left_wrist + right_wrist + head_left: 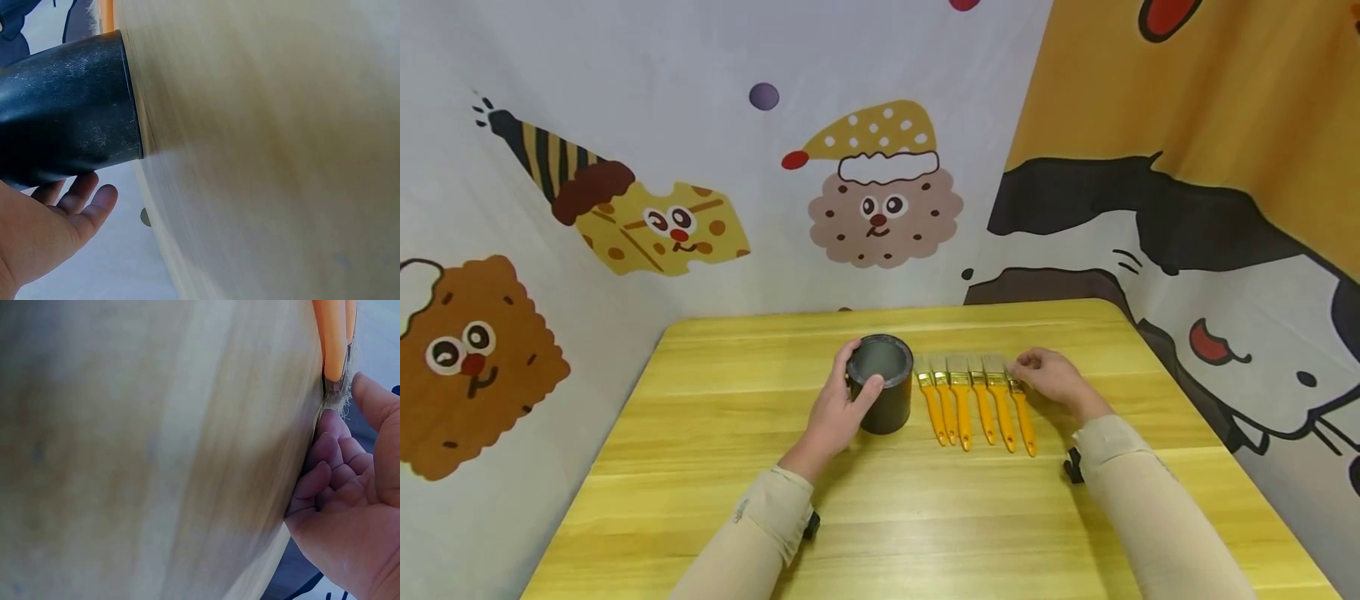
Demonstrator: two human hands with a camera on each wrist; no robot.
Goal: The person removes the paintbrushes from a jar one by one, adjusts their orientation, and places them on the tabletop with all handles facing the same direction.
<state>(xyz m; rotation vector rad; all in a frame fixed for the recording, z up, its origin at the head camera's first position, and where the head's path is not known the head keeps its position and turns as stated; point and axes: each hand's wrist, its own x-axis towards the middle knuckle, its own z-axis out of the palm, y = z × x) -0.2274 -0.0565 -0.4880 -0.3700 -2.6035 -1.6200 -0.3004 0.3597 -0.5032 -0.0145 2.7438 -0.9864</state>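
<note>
Cartoon-printed cloth (625,125) encloses a yellow wooden counter (715,500) on three sides; biscuit characters on the left and rear panels, an orange and black-and-white figure on the right panel.

Left: the left hand (842,408) grips a dark cylindrical cup (883,383), which stands upright near the counter's middle. Fingers curl round its far side and the thumb lies over the near rim; the left wrist view shows the cup wall (62,112) resting on the wood, with fingers (81,194) reaching past it. From the head view the cup's inside looks empty.

Centre: six paint brushes (970,400) with orange handles lie side by side just right of the cup, bristles away from the person, handles toward them. All lie flat on the counter.

Right: the right hand (1052,375) rests at the bristle end of the rightmost brush (1021,412). Its grip is curled, fingertips (325,440) pressed to the counter beside the ferrule and bristles (335,394), thumb close above them; whether the brush is already pinched cannot be told.

Stage, as judged: the cup is steadied and the outermost brush is being approached or taken. No brush is in the cup, so all six remain to be handled.
</note>
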